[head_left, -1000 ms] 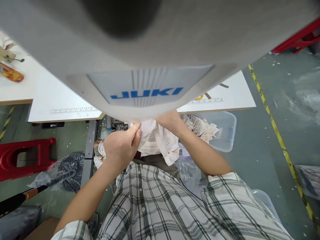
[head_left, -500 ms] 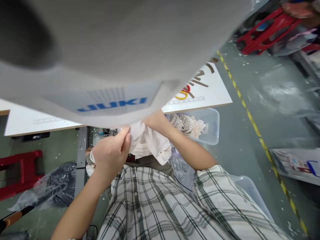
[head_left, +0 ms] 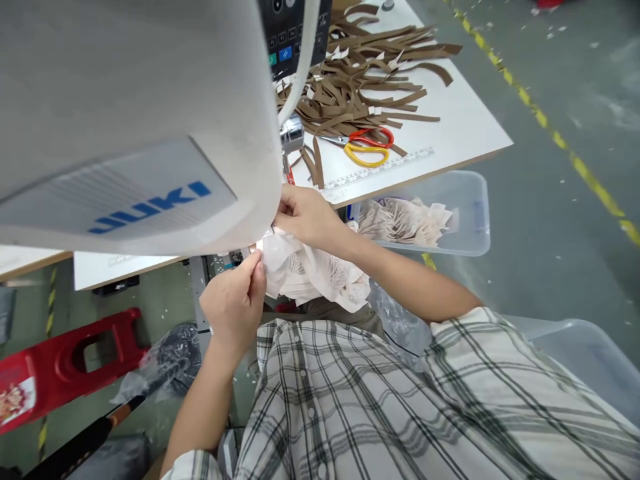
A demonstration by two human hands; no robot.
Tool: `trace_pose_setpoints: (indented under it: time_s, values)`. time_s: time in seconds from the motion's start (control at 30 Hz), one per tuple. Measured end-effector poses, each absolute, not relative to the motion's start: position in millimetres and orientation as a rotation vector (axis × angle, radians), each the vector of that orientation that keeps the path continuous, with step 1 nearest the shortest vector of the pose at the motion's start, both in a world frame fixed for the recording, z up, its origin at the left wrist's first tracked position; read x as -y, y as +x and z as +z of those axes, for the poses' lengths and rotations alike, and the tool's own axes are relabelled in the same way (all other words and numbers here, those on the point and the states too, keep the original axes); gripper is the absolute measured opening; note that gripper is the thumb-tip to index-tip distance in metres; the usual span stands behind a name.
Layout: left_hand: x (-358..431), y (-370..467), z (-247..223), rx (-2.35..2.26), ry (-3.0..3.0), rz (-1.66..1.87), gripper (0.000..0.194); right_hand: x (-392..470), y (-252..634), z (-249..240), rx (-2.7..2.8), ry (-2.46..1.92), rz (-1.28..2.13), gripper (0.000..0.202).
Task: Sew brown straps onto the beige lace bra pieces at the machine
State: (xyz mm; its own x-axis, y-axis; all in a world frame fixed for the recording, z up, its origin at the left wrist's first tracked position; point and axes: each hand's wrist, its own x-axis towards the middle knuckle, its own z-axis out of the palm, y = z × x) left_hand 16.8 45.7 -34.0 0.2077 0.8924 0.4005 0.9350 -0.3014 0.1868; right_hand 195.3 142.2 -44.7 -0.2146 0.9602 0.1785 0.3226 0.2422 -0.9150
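Thin white fabric (head_left: 313,270) with a lacy pattern hangs in folds below the head of a white JUKI sewing machine (head_left: 235,167). My left hand (head_left: 235,297) pinches its near left edge between thumb and fingers. Higher and to the right, my right hand (head_left: 305,217) is closed on the fabric's upper edge, close against the machine head. The machine's lower end hides part of the right fingertips and whatever lies beneath it. A small light shines on the fabric between both hands.
Brown strips (head_left: 350,87), red and yellow scissors (head_left: 367,147) and a ruler (head_left: 380,167) lie on the white table (head_left: 470,127). A clear bin (head_left: 473,213) holds pale fabric pieces. A red stool (head_left: 110,353) and bagged dark material (head_left: 180,357) are at lower left.
The view has shifted, so the machine head sits further left and more of the table with brown strips shows. Both hands still hold the fabric; more of my right hand is visible.
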Motion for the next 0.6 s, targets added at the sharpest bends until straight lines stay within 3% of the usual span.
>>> trace_pose_setpoints:
  time_s: [0.6]
  values:
    - [-46.3,13.4,-32.7,1.937,-2.275,-0.909,0.027,-135.1,196.1,-44.6,1.601,-1.107,1.073,0.014]
